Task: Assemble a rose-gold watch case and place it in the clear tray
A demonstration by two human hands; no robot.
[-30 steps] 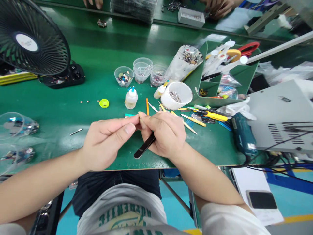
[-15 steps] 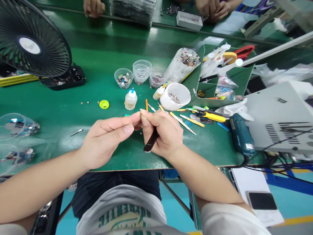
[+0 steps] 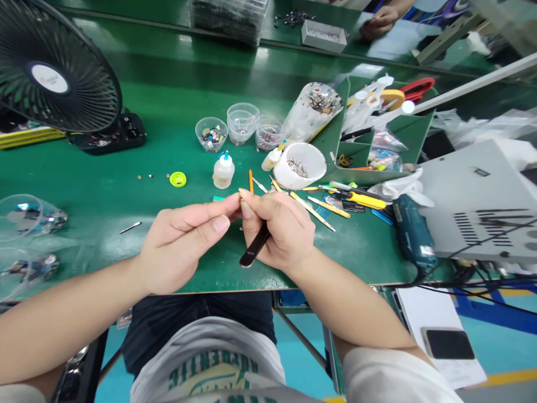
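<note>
- White shirt [image 3: 218, 358]: "AUTHENTIC" in green letters; a further line below is cut off at the bottom edge.
- Black tool [image 3: 254, 246]: small pale marking, too tiny to read.
- Fan [image 3: 50, 77]: white centre label, unreadable.

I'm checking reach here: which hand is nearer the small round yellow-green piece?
Left. The left hand is on the near side of the yellow-green piece; the right hand is farther off, toward the right.
</note>
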